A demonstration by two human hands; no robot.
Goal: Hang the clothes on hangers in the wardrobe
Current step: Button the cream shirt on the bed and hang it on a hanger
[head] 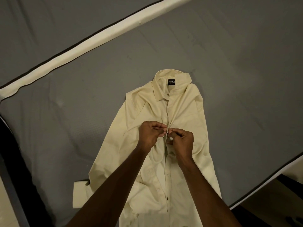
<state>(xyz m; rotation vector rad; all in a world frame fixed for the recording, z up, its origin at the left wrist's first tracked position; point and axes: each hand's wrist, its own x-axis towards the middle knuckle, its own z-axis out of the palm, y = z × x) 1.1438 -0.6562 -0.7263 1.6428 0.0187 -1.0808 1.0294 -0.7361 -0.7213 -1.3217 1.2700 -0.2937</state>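
Note:
A cream button-up shirt (183, 105) lies face up on a grey mattress (229, 63), collar pointing away from me, with a black label inside the neck. My left hand (151, 134) pinches the left edge of the button placket at mid-chest. My right hand (182, 142) pinches the right edge just beside it, fingertips of both hands meeting at a button. The fabric puckers around the pinch. One cuff (80, 194) sticks out at the lower left. No hanger or wardrobe is in view.
The mattress has a cream border strip (105, 36) running diagonally across the upper left and another edge (268, 179) at the lower right. Dark floor shows past the left edge (14, 154). Grey mattress surface surrounds the shirt.

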